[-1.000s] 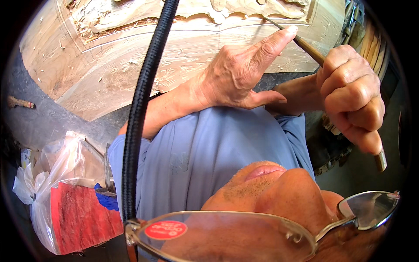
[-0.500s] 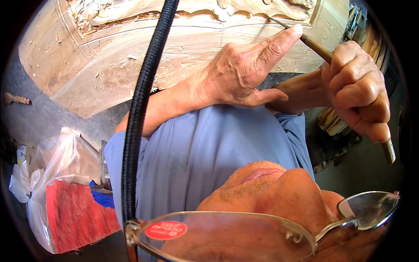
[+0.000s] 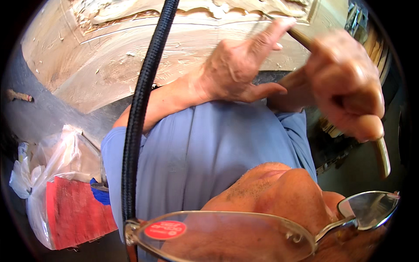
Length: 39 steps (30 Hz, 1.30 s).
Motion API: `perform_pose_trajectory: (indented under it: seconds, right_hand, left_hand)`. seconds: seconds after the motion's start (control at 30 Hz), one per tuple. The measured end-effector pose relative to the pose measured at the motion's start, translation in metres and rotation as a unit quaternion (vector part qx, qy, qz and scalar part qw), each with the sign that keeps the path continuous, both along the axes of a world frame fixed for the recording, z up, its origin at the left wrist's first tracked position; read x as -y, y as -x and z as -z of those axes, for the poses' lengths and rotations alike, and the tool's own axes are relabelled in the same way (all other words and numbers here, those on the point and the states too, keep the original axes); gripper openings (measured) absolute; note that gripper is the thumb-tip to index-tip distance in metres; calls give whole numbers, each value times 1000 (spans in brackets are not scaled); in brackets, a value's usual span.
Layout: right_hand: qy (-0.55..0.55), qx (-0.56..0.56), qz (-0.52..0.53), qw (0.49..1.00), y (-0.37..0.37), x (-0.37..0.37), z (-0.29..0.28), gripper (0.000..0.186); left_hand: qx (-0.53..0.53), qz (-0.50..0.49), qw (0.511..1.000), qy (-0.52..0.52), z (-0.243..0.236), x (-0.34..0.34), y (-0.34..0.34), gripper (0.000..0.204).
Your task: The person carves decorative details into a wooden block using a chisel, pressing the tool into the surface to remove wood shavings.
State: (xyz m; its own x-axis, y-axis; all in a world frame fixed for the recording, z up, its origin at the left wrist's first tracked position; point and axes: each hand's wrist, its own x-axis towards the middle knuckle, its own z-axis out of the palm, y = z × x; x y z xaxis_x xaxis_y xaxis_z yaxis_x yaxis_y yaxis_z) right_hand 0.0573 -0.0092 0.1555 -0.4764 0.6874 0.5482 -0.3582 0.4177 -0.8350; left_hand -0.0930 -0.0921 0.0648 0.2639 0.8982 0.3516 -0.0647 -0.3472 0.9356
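My right hand (image 3: pixel 345 83) is closed round the wooden handle of a slim carving chisel (image 3: pixel 300 39), and motion blurs it. The butt of a wooden handle sticks out below that fist. The thin metal end of the tool meets a relief border on a pale carved wooden panel (image 3: pixel 144 48). Laid across the tool's shaft is the outstretched index finger of my left hand (image 3: pixel 231 67). Its thumb stands well apart, and another fingertip shows under the index finger. Whether the other left fingers touch the shaft is hidden.
Wood chips lie on the panel. More tools (image 3: pixel 357 19) and wooden pieces stand at the far right. At the lower left are a clear plastic bag (image 3: pixel 65 148), a red sheet (image 3: pixel 80 214) and something blue (image 3: pixel 100 192). A black braided cable (image 3: pixel 146 83) crosses the view.
My right hand has shifted left with the chisel handle, its butt end swinging slightly down. The chisel's tip and my left index finger have moved a little to the left.
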Motion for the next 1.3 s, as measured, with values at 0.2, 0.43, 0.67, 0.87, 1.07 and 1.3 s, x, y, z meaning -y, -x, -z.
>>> perform_pose_trajectory:
  seconds: [0.2,0.43,0.67,0.87,1.07,1.3]
  right_hand:
    - [83,-64,91,990,-13,29,-11,57]
    - [-61,-35,325,943,16,59,-23,56]
    - [-56,-65,266,960,7,45,-16,58]
    - [-56,-47,251,965,7,43,-14,60]
    - [-49,-51,252,965,8,43,-11,60]
    - [-42,-58,258,963,16,40,-8,59]
  left_hand:
    - [-35,41,998,-18,-5,0,0,106]
    - [-28,54,997,-39,-12,-8,8,89]
    - [-48,76,996,15,-13,-8,6,92]
    - [-49,71,996,19,-11,-8,6,92]
    - [-44,70,996,23,-8,-7,6,94]
    - [-44,59,997,14,-7,-7,6,94]
